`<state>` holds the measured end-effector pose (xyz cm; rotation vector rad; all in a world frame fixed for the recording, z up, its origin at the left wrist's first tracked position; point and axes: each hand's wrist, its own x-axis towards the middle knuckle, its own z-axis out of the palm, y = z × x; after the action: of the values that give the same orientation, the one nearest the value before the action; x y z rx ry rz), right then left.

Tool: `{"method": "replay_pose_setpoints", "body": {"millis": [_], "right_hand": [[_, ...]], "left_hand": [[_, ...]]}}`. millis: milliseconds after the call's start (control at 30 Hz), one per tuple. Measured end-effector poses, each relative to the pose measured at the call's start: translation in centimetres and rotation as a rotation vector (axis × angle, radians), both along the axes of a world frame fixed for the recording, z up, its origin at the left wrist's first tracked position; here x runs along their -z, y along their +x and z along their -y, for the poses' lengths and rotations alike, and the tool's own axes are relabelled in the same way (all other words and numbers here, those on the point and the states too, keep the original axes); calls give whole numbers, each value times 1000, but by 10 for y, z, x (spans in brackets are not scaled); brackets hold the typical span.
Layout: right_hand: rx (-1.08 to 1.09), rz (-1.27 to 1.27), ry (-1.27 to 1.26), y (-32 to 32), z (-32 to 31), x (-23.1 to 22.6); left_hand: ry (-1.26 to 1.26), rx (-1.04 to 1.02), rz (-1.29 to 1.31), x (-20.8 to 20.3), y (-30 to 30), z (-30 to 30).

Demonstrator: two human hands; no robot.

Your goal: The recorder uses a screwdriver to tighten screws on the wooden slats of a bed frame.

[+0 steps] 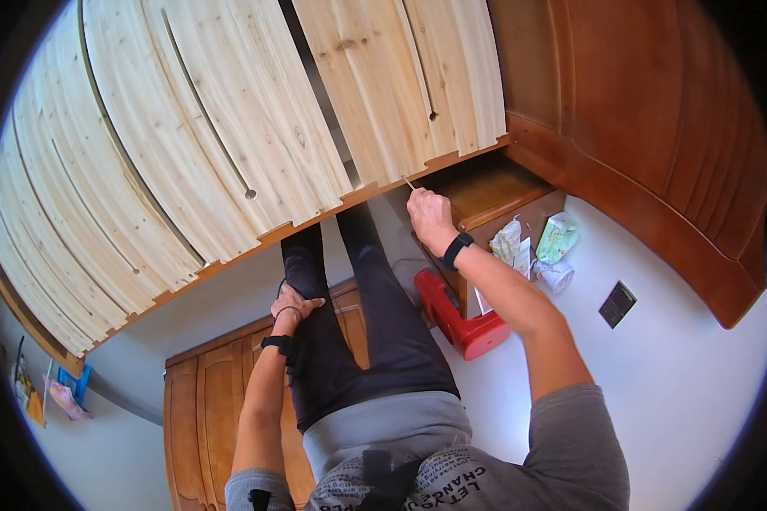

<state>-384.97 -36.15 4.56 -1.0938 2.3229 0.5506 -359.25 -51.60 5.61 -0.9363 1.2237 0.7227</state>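
R hand [431, 217] is clamped on a thin rod [409, 182], fingers curled round its near end. L hand [294, 304] rests on the L leg [305, 268], thumb out; can't tell if anything's in it. To the right is a red item [486, 336], near a wooden cabinet [513, 209] w/ packets [557, 238] beside it. Farther up, the rod's tip is at the near edge of the pale slats [222, 102], by the rail [294, 226], right of the wide gap. Far right: the brown panel [648, 119].

Risk: a sideways push could prob. slip the tip off the edge, scuff the wood or bang knuckles on the rail. A loose grip might drop the rod.

Hard to see: rod's gripped end is hidden in the fist; tip contact unclear; L fingers partly hidden; far slats cut off up top; red item's kind unclear.
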Motion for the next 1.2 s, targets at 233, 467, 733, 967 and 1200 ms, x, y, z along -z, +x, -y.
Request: {"method": "replay_pose_setpoints", "body": {"millis": [233, 467, 733, 967, 1200], "right_hand": [[-683, 3, 168, -36, 18, -15], [783, 334, 215, -41, 22, -18], [1785, 908, -44, -21, 6, -7], [-422, -136, 285, -4, 3, -10], [107, -15, 59, -23, 2, -12]], "left_hand": [[-5, 9, 1, -3, -2, 2], [-5, -16, 15, 0, 2, 2], [-2, -3, 33, 1, 2, 3], [-5, 24, 3, 1, 0, 1], [-5, 13, -13, 0, 0, -1]]}}
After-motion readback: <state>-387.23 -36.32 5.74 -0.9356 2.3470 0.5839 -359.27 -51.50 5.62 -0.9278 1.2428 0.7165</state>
